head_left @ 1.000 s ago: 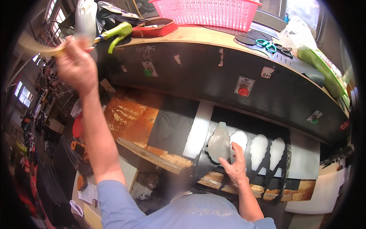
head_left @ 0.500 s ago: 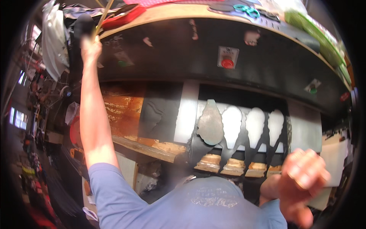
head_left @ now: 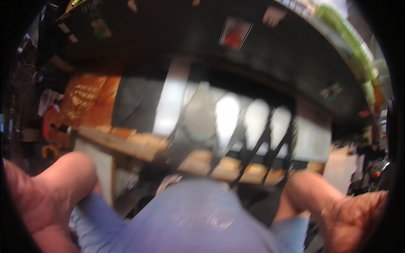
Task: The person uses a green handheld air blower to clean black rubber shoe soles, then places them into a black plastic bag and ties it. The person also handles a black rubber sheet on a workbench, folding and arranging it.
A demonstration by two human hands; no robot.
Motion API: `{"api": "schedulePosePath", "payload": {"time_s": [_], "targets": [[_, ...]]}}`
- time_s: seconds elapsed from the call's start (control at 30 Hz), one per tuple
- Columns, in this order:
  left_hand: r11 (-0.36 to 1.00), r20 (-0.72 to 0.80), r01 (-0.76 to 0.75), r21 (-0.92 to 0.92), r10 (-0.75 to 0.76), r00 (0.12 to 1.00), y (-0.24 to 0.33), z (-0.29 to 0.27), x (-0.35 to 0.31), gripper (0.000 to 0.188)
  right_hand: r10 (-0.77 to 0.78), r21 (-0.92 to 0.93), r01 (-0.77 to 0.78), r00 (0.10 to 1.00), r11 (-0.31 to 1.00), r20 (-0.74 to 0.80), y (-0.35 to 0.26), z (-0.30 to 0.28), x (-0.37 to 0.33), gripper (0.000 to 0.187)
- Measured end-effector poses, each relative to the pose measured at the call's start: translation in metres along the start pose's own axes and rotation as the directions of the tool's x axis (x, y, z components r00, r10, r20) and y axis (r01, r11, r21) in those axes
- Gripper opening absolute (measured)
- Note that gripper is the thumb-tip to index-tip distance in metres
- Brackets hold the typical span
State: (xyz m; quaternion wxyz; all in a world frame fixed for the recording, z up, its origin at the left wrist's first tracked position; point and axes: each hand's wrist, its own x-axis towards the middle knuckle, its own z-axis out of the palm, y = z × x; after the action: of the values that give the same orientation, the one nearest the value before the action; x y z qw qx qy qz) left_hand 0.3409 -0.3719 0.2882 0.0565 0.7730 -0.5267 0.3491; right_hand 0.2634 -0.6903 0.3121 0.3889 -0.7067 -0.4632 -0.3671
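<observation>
A long dark curved machine body (head_left: 261,55) is seen across the far part of the scene, its right end bent by the lens and lost in blur. On it one pale label with a red mark (head_left: 234,33) can be counted; further small stickers are too smeared to count. Below it a dark metal rack (head_left: 236,139) stands on a worn wooden desk (head_left: 126,143), and about four pale rounded flat pieces (head_left: 228,116) are ranged side by side in the rack; their outlines run together, so the count is uncertain. One white upright panel (head_left: 171,103) is set just left of them, and one orange-brown sheet (head_left: 88,99) lies further left.

The near middle is filled by a blue shirt front (head_left: 198,219).

Two hands are raised close to the camera, well apart from the rack. The left hand (head_left: 46,198) is cut off by the near left rim, and the right hand (head_left: 337,211) by the near right rim. Both are heavily blurred; nothing is seen held in either, and whether the grip of either is wide or narrow cannot be told.
</observation>
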Motion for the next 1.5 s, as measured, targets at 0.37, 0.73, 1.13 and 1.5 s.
{"api": "schedulePosePath", "payload": {"time_s": [0.37,0.73,1.13,1.5], "targets": [[0.995,0.124,0.047,0.087,-0.057,0.991,0.015,0.035,0.003,0.028,0.253,-0.052,-0.255,0.966,0.965,-0.047,0.042,-0.001,-0.048,0.041],[0.643,-0.173,0.707,-0.297,-0.764,0.622,0.044,0.077,-0.079,0.021,0.462,-0.051,-0.459,0.883,0.887,0.086,0.048,0.063,-0.048,0.056],[0.184,0.173,0.927,-0.327,-0.953,0.25,0.154,0.222,-0.194,0.015,0.727,-0.393,-0.645,0.679,0.655,0.098,0.116,0.27,-0.199,0.092],[0.137,0.29,0.935,-0.327,-0.927,0.238,0.153,0.216,-0.193,0.019,0.814,-0.174,-0.796,0.577,0.579,0.07,0.128,0.209,-0.197,0.084]]}}
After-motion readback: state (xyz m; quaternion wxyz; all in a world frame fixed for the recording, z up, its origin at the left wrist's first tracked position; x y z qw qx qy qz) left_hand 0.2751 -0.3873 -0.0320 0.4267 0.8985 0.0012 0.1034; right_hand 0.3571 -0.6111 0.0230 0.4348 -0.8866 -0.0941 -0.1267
